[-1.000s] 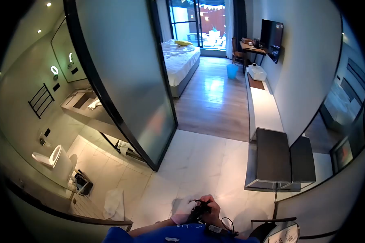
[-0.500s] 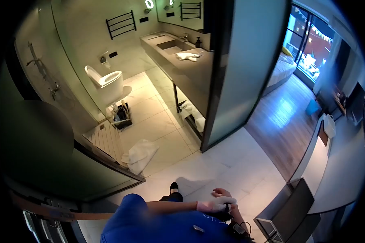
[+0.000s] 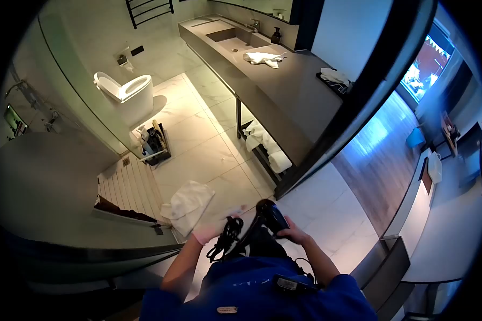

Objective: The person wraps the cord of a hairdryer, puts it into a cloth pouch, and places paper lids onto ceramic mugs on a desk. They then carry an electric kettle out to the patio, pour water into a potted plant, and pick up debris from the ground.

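The tiled floor (image 3: 193, 125) spreads under everything, with the person standing at its near edge, beside the dark frame of a glass partition (image 3: 353, 128). Along the far side runs the long stone worktop (image 3: 284, 80), which has a basin (image 3: 235, 43) sunk into it and a white cloth (image 3: 265, 59) lying crumpled beside the basin. Rolled white towels (image 3: 278, 160) sit on the shelf below. The toilet (image 3: 136, 88) stands against the wall with its lid raised, and a crumpled white towel (image 3: 190, 203) lies on the floor just ahead of the person. A caddy (image 3: 159, 160) full of bottles and brushes stands between the toilet and that towel.

Smaller again is the black hair dryer (image 3: 271, 214), or what looks like one, held in front of the body above the floor. The right hand (image 3: 294, 232) grasps its body from the side. The left hand (image 3: 211, 230), apparently gloved, grasps the bundled black cord (image 3: 227, 235); blur hides how each finger sits.

To do this well, I would keep the right hand firm around the dryer's body, since that looks like the heavier part. The left should gather the loose loops closely, leaving slack near the dryer so that nothing pulls where cord meets handle, or trails underfoot.
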{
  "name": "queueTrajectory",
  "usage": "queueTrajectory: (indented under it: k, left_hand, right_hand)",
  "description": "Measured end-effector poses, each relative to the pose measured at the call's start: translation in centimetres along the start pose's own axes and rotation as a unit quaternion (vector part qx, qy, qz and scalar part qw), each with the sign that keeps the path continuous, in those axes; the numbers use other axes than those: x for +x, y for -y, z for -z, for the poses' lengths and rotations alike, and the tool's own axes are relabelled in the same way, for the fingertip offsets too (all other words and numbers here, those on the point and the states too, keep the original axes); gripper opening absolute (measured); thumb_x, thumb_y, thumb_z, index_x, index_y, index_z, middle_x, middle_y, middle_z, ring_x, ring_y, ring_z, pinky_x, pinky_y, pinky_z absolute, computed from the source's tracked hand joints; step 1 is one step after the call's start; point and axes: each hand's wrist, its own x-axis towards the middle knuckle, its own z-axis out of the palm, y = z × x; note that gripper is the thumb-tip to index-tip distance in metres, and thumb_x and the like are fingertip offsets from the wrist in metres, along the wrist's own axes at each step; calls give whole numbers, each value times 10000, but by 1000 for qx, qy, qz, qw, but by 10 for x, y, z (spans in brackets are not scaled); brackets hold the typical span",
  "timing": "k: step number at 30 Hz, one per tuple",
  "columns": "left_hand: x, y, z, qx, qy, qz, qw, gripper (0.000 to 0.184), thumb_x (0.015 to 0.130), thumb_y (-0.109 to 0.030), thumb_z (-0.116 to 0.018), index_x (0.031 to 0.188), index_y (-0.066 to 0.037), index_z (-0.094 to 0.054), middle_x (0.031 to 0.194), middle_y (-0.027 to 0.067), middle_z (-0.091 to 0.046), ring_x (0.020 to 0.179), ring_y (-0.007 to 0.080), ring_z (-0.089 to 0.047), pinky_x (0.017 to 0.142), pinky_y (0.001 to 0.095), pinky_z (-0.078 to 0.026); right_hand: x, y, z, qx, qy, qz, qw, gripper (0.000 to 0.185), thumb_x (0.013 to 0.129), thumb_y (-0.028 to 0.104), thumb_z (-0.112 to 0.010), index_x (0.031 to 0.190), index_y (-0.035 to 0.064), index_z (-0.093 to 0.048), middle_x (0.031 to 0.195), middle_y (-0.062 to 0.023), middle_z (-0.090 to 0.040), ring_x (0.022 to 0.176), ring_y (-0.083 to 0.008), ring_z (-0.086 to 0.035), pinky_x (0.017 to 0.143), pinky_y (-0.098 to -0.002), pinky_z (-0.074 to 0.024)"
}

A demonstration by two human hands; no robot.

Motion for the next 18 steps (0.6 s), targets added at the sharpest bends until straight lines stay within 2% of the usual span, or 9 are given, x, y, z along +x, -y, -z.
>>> queueTrajectory:
  k: [1, 3, 5, 7, 9, 11, 13, 14, 18]
  left_hand:
    - [13, 15, 15, -60, -79, 102, 990, 330, 920, -175, -467, 1207, -29, -539, 1122, 62, -580, 985, 121, -521, 806, 241, -437]
    - [26, 54, 45, -220, -23, 176, 959, 352, 939, -207, -443, 1235, -29, -511, 1154, 57, -562, 985, 118, -523, 845, 255, -431]
    - [39, 42, 39, -265, -32, 97, 959, 393, 918, -273, -481, 1238, -45, -484, 983, 56, -605, 751, 118, -577, 647, 274, -497]
    - [50, 13, 71, -212, -44, 143, 966, 391, 909, -241, -468, 1244, -38, -475, 981, 63, -597, 790, 123, -575, 685, 274, -493]
    - [67, -13, 107, -139, -44, 187, 971, 386, 896, -198, -450, 1244, -31, -469, 971, 69, -590, 810, 133, -578, 713, 273, -492]
    - [74, -45, 127, -116, -45, 210, 970, 379, 880, -147, -429, 1237, -25, -471, 955, 71, -591, 806, 152, -586, 712, 293, -504]
    - [94, -90, 126, -172, -156, 153, 960, 292, 922, -210, -386, 1123, -52, -527, 860, 86, -597, 647, 143, -570, 579, 246, -486]
    - [112, -88, 141, -147, -153, 141, 967, 307, 929, -253, -381, 1131, -76, -529, 849, 68, -594, 662, 143, -567, 568, 261, -478]
    - [201, -104, 128, -353, -294, -76, 885, 333, 936, -287, -378, 1164, -87, -514, 952, 58, -580, 810, 164, -575, 682, 301, -499]
  right_hand:
    - [13, 34, -12, -76, -14, 31, 997, 671, 687, 223, -727, 1207, 64, -335, 1037, -82, -462, 943, -165, -512, 817, -273, -425]
    - [57, 77, -25, -111, -1, 69, 991, 681, 678, 197, -744, 1211, 59, -344, 1035, -82, -476, 953, -157, -509, 815, -275, -431]
    - [100, 97, -23, -140, 10, 115, 983, 692, 668, 172, -760, 1215, 54, -353, 1033, -83, -490, 963, -150, -506, 812, -276, -437]
    - [147, 125, -13, -240, 109, 89, 961, 792, 668, 213, -782, 1278, 36, -309, 1082, -97, -480, 1005, -159, -489, 831, -272, -426]
    - [176, 171, -19, -230, 188, 33, 954, 882, 670, 285, -780, 1346, 33, -273, 1162, -94, -470, 1074, -171, -463, 899, -290, -392]
    - [202, 195, -36, -151, 155, 80, 973, 831, 664, 276, -773, 1318, 26, -325, 1176, -92, -477, 1077, -182, -470, 934, -305, -369]
    - [238, 210, -40, -77, 114, 105, 985, 799, 658, 264, -766, 1301, 27, -356, 1155, -91, -496, 1063, -188, -479, 942, -312, -361]
    - [252, 219, -39, -35, 70, 99, 992, 769, 646, 299, -786, 1249, 17, -402, 1060, -113, -539, 995, -190, -516, 876, -300, -395]
    - [294, 245, -62, 136, -75, 58, 986, 641, 693, 316, -752, 1161, -4, -453, 1025, -97, -543, 917, -170, -535, 799, -286, -440]
